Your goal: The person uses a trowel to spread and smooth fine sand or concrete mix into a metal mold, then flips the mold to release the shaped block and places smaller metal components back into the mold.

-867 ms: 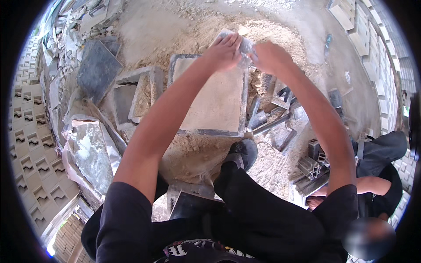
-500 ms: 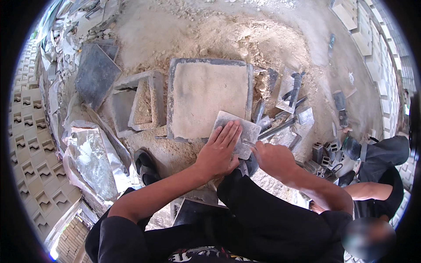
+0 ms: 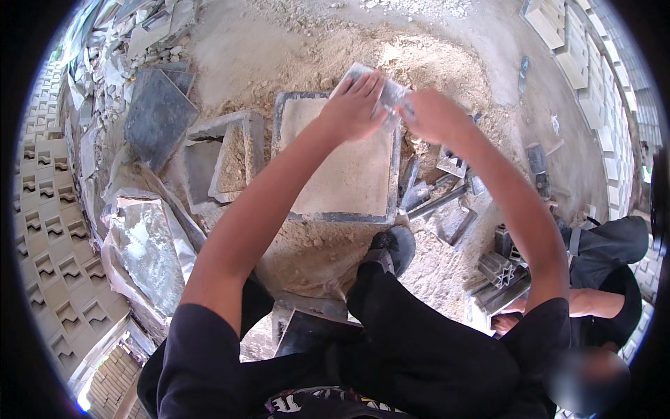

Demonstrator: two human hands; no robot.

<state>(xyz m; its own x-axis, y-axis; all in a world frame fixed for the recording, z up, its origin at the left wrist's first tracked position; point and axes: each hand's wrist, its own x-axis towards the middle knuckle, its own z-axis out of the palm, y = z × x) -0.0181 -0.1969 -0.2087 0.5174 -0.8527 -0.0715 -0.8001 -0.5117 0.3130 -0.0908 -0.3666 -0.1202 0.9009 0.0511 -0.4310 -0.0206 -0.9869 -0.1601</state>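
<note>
A square dark-rimmed mould (image 3: 300, 217) lies on the ground before me, filled level with pale sandy material (image 3: 342, 185). Across its far edge sits a flat grey rectangular trowel (image 3: 396, 93), tilted on the diagonal. My left hand (image 3: 356, 108) rests on top of the plate with its fingers stretched out flat. Closed around the trowel's handle end at the plate's right side is my right hand (image 3: 436, 115); the grip hides most of the handle. Both arms reach forward over the mould.
Left of the mould stand a grey frame (image 3: 199, 130) holding sand, a dark slab (image 3: 157, 115) and an opened bag (image 3: 146, 244). Metal tools (image 3: 440, 202) lie to the right. My shoe (image 3: 398, 248) is near the mould. Another person (image 3: 607, 241) sits at right beside metal profiles (image 3: 499, 269).
Both hands have moved away from me with the trowel, from the mould's near right corner to its far edge. The near edge and my right shoe are now uncovered.
</note>
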